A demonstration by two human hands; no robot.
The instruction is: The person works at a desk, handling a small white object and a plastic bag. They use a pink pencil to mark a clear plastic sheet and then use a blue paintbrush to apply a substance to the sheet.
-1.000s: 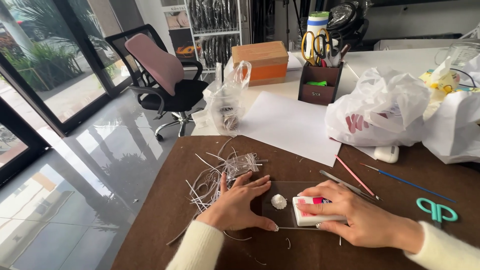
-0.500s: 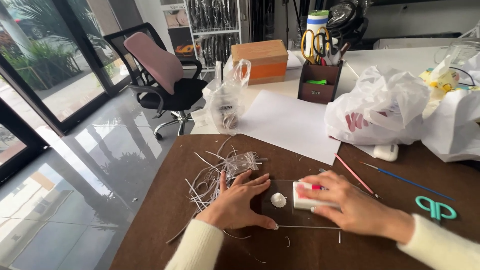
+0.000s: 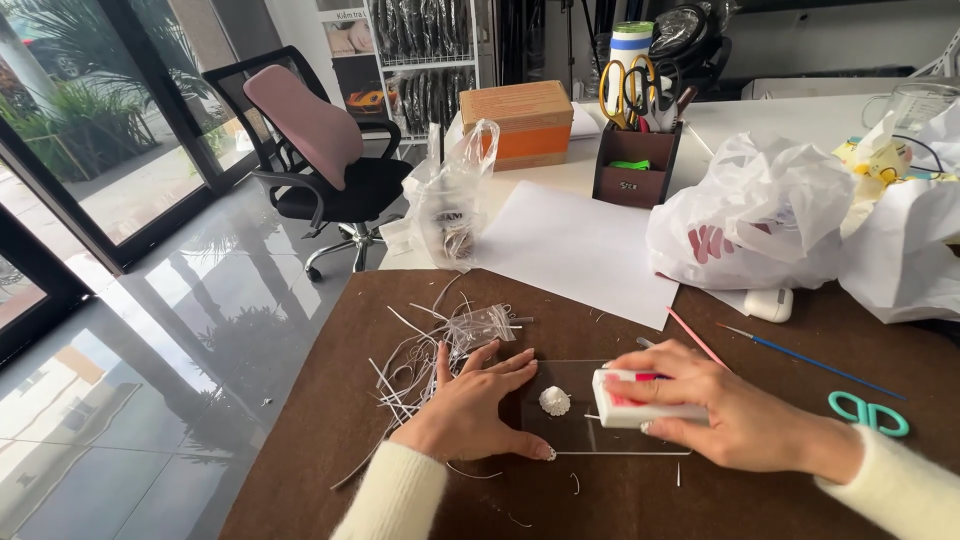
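Observation:
My left hand [image 3: 470,405] lies flat, fingers spread, on the left end of a clear plastic sheet [image 3: 585,435] on the brown table mat [image 3: 330,430]. A small white rolled paper flower [image 3: 554,401] sits on the sheet between my hands. My right hand [image 3: 720,405] grips a white rectangular block with a pink mark [image 3: 630,405] and presses it down on the sheet's right part. A heap of thin white paper strips [image 3: 440,345] lies just beyond my left hand.
White paper sheet [image 3: 580,245], clear plastic bag [image 3: 450,200], white bags [image 3: 760,215], a pen holder with scissors [image 3: 638,165] and a wooden box [image 3: 518,122] stand behind. Teal scissors [image 3: 868,412], a blue brush [image 3: 810,360] and a pink stick [image 3: 695,338] lie right. An office chair [image 3: 320,160] stands left.
My right hand has slid the white block leftward and a little farther up the sheet, closer to the paper flower. My left hand has stayed flat in place.

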